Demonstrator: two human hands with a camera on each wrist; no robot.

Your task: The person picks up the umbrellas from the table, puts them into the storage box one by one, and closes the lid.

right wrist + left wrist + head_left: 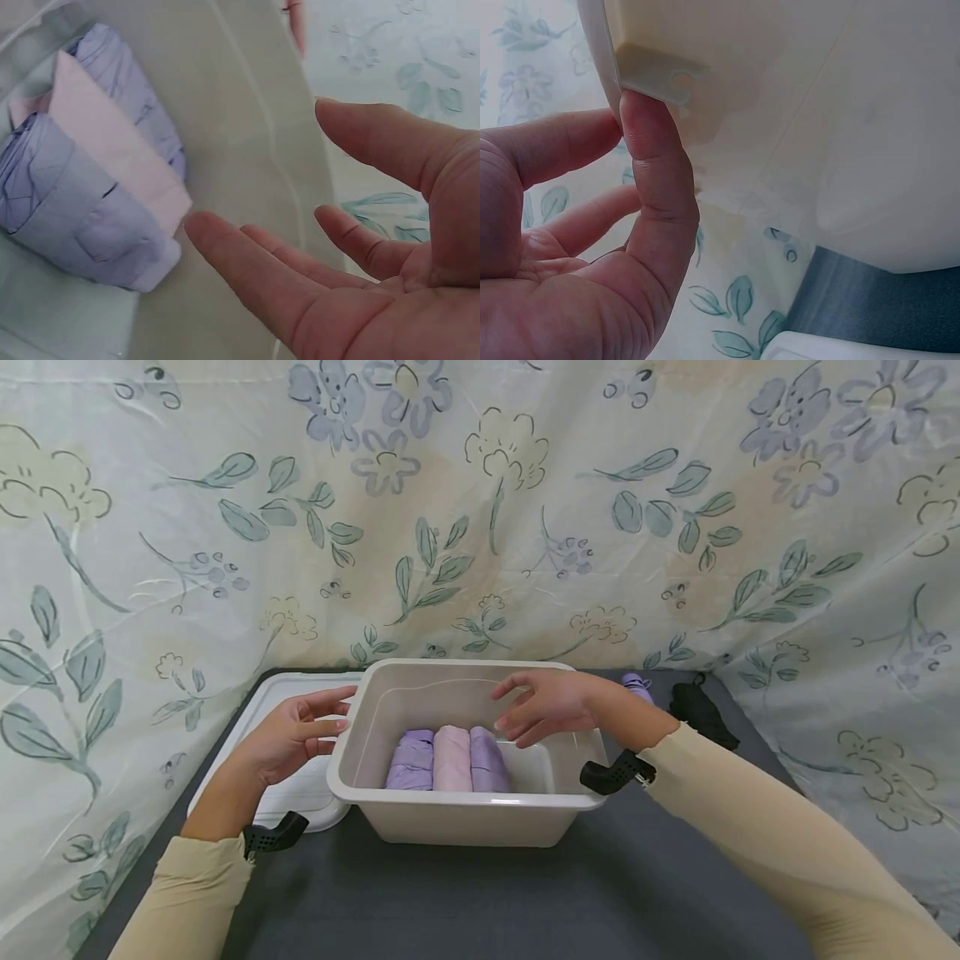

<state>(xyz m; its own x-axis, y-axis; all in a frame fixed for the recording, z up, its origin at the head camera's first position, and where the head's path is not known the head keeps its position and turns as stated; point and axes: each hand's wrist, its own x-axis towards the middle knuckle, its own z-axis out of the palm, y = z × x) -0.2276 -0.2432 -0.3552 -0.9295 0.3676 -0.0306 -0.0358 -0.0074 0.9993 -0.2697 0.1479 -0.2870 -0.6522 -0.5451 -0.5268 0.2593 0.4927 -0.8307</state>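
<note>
A beige plastic storage bin stands on the dark tabletop. Inside, toward its left, three rolled cloth bundles lie side by side: a purple roll, a pink roll and another purple roll. My left hand holds the bin's left rim; in the left wrist view the thumb bends up beneath the rim and another fingertip meets its edge. Over the bin's right half hovers my right hand, fingers spread and slightly bent, nothing in them. The right wrist view shows it apart from the near purple roll.
A white lid lies flat at the left, partly under the bin's rim. Behind the right forearm are a small purple item, mostly hidden, and a black bundle. A flowered curtain hangs at the back and sides.
</note>
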